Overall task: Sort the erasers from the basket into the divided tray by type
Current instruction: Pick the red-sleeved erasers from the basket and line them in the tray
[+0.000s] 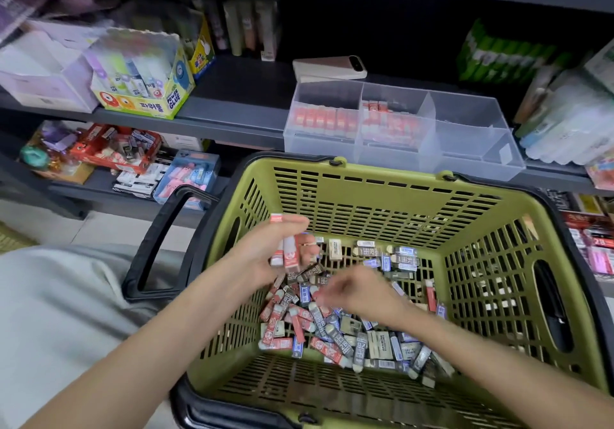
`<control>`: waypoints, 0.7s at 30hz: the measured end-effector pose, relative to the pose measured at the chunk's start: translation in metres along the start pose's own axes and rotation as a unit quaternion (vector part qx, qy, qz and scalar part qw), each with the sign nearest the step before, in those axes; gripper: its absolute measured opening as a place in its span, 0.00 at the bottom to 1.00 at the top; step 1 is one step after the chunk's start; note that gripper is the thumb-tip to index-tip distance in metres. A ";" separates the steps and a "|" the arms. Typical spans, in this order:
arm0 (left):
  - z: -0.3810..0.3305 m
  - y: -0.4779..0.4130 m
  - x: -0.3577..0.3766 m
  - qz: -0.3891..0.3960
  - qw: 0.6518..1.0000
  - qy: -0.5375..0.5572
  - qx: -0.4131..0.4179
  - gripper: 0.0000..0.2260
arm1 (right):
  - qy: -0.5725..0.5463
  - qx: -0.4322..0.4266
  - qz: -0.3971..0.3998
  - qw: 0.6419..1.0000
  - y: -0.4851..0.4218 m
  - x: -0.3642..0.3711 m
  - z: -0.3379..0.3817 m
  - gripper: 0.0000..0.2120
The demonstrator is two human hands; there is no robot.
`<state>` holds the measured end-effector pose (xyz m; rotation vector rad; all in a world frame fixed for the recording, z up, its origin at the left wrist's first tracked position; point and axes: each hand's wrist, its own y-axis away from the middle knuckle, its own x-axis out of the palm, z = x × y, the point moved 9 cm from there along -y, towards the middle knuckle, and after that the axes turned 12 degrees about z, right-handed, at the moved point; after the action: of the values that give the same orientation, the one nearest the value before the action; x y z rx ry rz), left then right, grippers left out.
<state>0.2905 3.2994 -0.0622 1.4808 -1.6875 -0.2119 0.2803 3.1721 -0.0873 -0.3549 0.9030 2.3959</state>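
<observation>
Head view: 1 green basket [382, 171] stands in front of the person, and 1 clear divided tray [465, 149] sits on the shelf [239, 96] at 12 o'clock from it, near enough to serve as the drop point. The left hand [262, 255] is raised over the basket floor at 10 o'clock, its fingers curled round a bundle of red-sleeved erasers [289, 255]. At least 3 are visible, which suggests 1 type is being gathered for a single transfer. The right hand [360, 290] is down on the loose pile [332, 325] at the basket centre. Motion blur hides its fingers, so whether it holds anything cannot be told. The pile is too dense to count, but at least 4 sleeve types show: red, blue, dark grey and cream. In the tray, 2 compartments hold red erasers, a neat row [320, 119] at 9 o'clock and a looser stack [388, 126] at centre. The 3 o'clock section shows none.
</observation>
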 end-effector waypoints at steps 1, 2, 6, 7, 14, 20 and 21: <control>-0.006 0.002 -0.001 0.009 1.000 -0.003 0.013 0.10 | 0.142 0.033 0.068 0.987 -0.007 0.028 -0.013 0.12; -0.012 0.004 -0.001 0.022 0.999 -0.005 0.024 0.12 | 0.257 0.056 0.112 0.958 -0.012 0.051 -0.028 0.16; -0.031 0.014 -0.001 0.073 0.995 -0.005 0.068 0.13 | 0.470 0.047 0.105 0.875 -0.029 0.084 -0.046 0.24; -0.034 0.015 -0.003 0.078 0.994 -0.002 0.078 0.13 | 0.473 0.032 0.098 0.875 -0.032 0.086 -0.045 0.24; -0.020 0.015 -0.020 0.005 0.996 -0.083 0.046 0.17 | -0.166 -0.008 0.000 0.986 -0.012 0.025 -0.017 0.08; -0.007 0.019 0.005 0.097 0.981 -0.169 0.022 0.25 | -0.342 -0.163 -0.057 0.924 0.000 -0.011 0.062 0.05; -0.006 0.021 0.008 0.111 0.981 -0.161 0.019 0.24 | -0.340 -0.177 -0.061 0.922 0.000 -0.012 0.069 0.04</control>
<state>0.2798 3.3004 -0.0420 1.3238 -2.1102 -0.3136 0.2869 3.2137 -0.0316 0.2835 0.1266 2.3019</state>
